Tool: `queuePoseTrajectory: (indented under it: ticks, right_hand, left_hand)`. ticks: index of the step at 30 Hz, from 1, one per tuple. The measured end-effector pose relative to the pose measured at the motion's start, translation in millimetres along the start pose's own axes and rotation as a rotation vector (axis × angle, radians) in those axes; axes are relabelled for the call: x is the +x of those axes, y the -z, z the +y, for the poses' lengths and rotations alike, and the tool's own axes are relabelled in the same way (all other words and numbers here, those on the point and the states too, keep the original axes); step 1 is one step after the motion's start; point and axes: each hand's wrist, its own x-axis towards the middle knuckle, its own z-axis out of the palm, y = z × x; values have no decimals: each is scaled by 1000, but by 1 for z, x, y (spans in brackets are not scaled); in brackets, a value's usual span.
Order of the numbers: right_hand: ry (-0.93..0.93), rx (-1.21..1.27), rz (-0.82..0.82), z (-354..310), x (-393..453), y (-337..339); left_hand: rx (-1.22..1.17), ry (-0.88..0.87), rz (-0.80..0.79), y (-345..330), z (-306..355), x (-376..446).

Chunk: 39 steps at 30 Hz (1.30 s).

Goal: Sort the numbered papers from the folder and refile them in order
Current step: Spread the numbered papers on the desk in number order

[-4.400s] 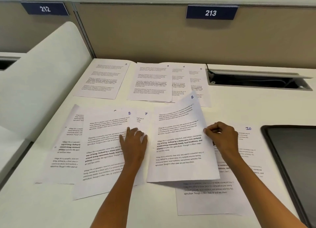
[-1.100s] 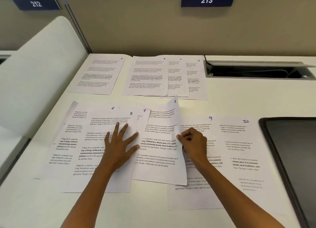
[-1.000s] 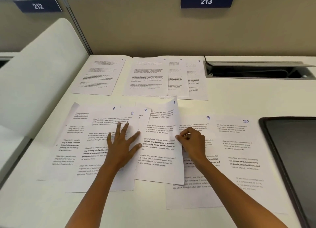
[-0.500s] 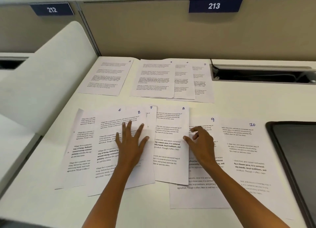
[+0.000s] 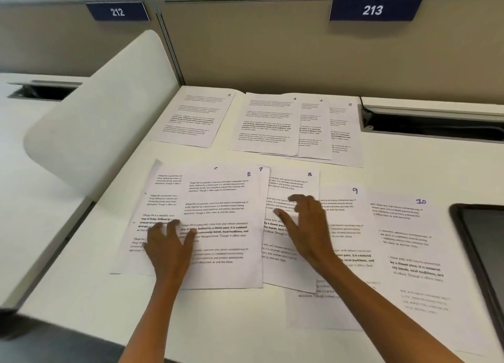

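Observation:
Numbered printed sheets lie in two rows on the white desk point(image 5: 245, 321). In the far row are sheet 1 point(image 5: 196, 117), then sheets 3 point(image 5: 268, 122), 4 point(image 5: 313, 128) and 5 point(image 5: 345, 133) overlapping. In the near row sheet 2 point(image 5: 223, 199) lies on top of sheets 6 point(image 5: 161, 193) and 7 point(image 5: 263, 177), followed by sheets 8 point(image 5: 294, 182), 9 point(image 5: 343, 215) and 10 point(image 5: 403, 237). My left hand point(image 5: 169, 245) rests with spread fingers on the left edge of sheet 2. My right hand point(image 5: 305, 226) hovers blurred over sheet 8, fingers loosely bent, holding nothing.
A dark folder or tray point(image 5: 482, 253) lies at the right edge. An open cable slot point(image 5: 431, 128) is sunk in the desk at the back right. A white curved divider point(image 5: 95, 112) stands at the left. Beige partition panels carry signs 212 point(image 5: 117, 11) and 213 point(image 5: 372, 9).
Sheet 8 was slid leftwards and laid flat next to sheet 7; my right hand let go of it. My left hand moved from the middle of sheet 2 to its left edge.

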Motion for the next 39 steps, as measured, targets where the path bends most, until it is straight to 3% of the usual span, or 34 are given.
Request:
queuePoseTrajectory:
  ticks: [4, 7, 14, 20, 25, 31, 39]
  right_hand:
    - [-125, 35, -290, -42, 6, -27]
    - [-223, -18, -354, -49, 6, -43]
    - [-316, -279, -241, -47, 13, -42]
    - [-429, 86, -196, -41, 24, -39]
    - [-478, 373, -73, -36, 28, -25]
    - [-388, 441, 58, -49, 79, 10]
    - [-465, 478, 157, -50, 201, 25]
  left_hand:
    - [19, 58, -73, 2, 11, 2]
    - [26, 63, -74, 4, 14, 0]
    - [79, 75, -42, -1, 15, -1]
    - [47, 107, 57, -10, 12, 5]
    - [54, 190, 26, -6, 9, 22]
    - [-44, -103, 165, 15, 31, 93]
    - [-31, -326, -21, 3, 95, 183]
